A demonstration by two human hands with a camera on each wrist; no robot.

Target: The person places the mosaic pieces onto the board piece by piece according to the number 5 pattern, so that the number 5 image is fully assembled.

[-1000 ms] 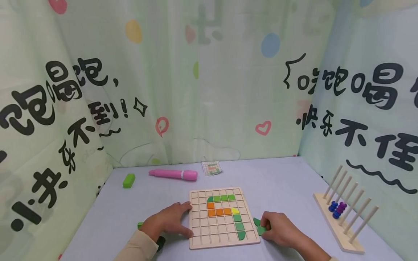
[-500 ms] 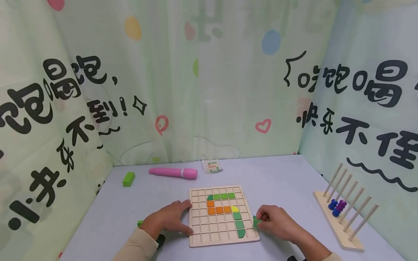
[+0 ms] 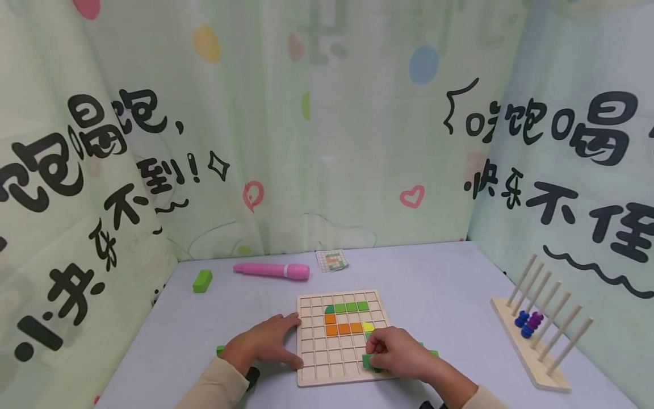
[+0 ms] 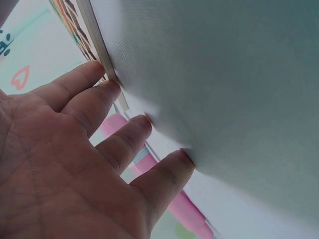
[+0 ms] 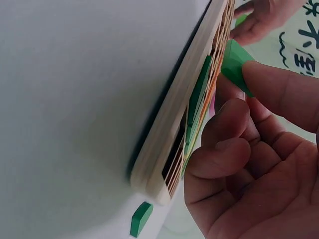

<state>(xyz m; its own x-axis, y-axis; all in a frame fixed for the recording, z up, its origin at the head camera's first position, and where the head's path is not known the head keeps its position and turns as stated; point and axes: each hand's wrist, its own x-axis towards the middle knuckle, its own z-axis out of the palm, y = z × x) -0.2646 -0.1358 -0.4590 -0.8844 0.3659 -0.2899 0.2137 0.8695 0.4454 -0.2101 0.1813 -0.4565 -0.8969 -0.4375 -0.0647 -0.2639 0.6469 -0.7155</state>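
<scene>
A wooden grid board (image 3: 322,357) lies on the table, holding green, orange and yellow tiles in some of its squares. My left hand (image 3: 263,342) rests at its left side. The fingertips (image 4: 94,67) touch the board's edge and the tabletop, with the fingers loosely spread. Between thumb and forefinger, my right hand (image 3: 401,353) pinches a dark green tile (image 5: 234,64) above the board's lower right squares. That hand covers part of the green column there. Beside the board on the right lies a loose green tile (image 5: 141,219), partly behind my hand in the head view.
Further back are a pink pen-shaped thing (image 3: 271,271), a patterned card (image 3: 332,261) and a light green block (image 3: 202,281). A wooden peg rack (image 3: 531,346) with blue and purple beads stands at the right. Another green piece (image 3: 220,350) shows behind my left wrist.
My right hand has picked up a green tile from beside the board's right edge and carried it left over the lower right squares. The left hand has stayed in place.
</scene>
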